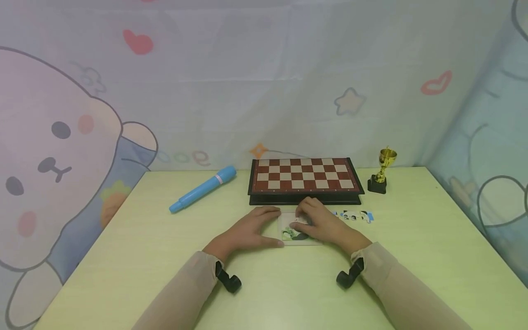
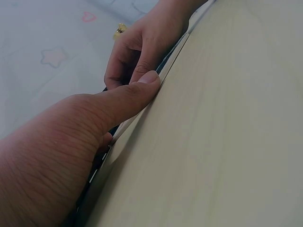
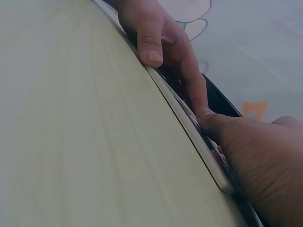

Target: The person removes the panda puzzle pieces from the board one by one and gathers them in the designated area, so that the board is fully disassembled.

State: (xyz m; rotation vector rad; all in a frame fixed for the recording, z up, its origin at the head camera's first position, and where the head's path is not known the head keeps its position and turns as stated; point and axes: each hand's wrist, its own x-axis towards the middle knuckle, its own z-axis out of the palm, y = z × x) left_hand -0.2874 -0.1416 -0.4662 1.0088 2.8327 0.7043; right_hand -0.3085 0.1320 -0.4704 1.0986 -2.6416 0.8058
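A small white-framed jigsaw puzzle tray (image 1: pixel 302 243) lies flat on the table, with green and black printed pieces (image 1: pixel 290 234) showing in its near left part. My left hand (image 1: pixel 252 231) holds the tray's left side, thumb at the near edge and fingers at the far left corner. Over the tray's right part, my right hand (image 1: pixel 323 223) bends its fingers down onto the picture, thumb close to the index finger. I cannot tell whether a piece is pinched there. Several loose panda puzzle pieces (image 1: pixel 355 215) lie just beyond the right hand, partly hidden by it.
Behind the tray stands a folded chessboard box (image 1: pixel 306 198) with a red and white top. A blue marker-shaped tube (image 1: pixel 202 191) lies at the back left. At the back right is a small gold trophy cup (image 1: pixel 382 169). A printed cloth (image 1: pixel 247 91) hangs behind the table.
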